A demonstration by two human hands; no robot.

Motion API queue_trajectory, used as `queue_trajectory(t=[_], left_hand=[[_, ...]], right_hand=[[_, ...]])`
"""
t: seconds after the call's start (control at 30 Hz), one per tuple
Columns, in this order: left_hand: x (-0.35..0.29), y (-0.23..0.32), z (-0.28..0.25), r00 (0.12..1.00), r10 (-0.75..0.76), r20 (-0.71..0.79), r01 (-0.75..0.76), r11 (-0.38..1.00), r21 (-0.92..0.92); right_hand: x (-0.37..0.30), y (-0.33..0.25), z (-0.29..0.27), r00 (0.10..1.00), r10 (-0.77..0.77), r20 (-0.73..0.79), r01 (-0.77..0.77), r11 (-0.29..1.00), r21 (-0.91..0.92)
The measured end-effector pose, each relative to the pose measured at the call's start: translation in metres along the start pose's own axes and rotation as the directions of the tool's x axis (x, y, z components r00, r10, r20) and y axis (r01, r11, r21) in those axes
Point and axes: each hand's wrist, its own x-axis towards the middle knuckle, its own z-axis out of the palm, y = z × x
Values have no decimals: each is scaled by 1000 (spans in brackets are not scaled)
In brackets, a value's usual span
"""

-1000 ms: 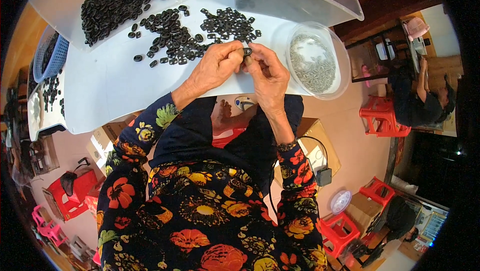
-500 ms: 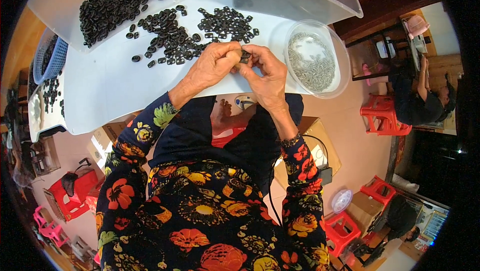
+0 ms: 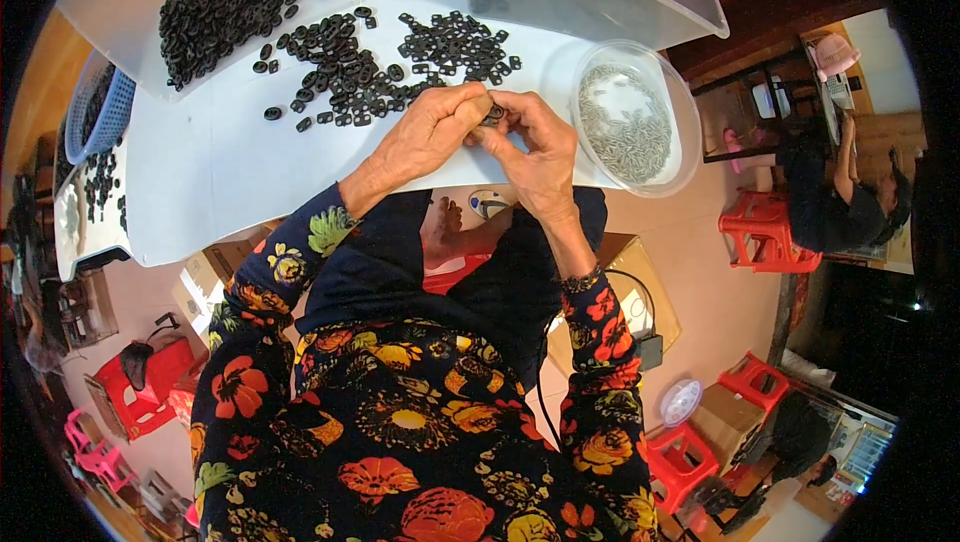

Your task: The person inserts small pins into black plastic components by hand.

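- Angles both forearms inward over the near edge of the white table (image 3: 220, 172).
- Curls the left hand (image 3: 432, 130) knuckles up, pinching a small black piece (image 3: 493, 116), partly hidden by fingers.
- Grips its right side with thumb and fingertips of the right hand (image 3: 535, 147).
- Keeps it above the table's near edge, left of the clear round tub (image 3: 686, 142).

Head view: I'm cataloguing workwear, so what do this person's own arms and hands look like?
The left sleeve and right sleeve are dark, with red, orange and yellow flowers and green leaves. The left hand and right hand are ungloved.
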Motion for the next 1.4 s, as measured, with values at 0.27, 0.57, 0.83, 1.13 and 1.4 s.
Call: queue_trajectory(t=[0.27, 0.57, 0.83, 1.13, 1.4], left_hand=[[1, 2, -1, 998, 10, 56, -10, 1000, -2], [-1, 0, 3, 999, 18, 29, -19, 999, 36], [-1, 2, 2, 997, 55, 49, -56, 998, 25], [-1, -2, 2, 997, 45, 56, -48, 998, 43], [0, -1, 1, 994, 62, 87, -63, 998, 16]], right_hand=[[0, -4, -5, 999, 10, 34, -9, 1000, -12], [-1, -3, -2, 999, -54, 7, 54, 990, -133], [-2, -2, -2, 997, -70, 25, 72, 990, -119], [-2, -10, -3, 996, -82, 28, 86, 981, -172], [-1, -11, -3, 996, -92, 0, 91, 986, -136]])
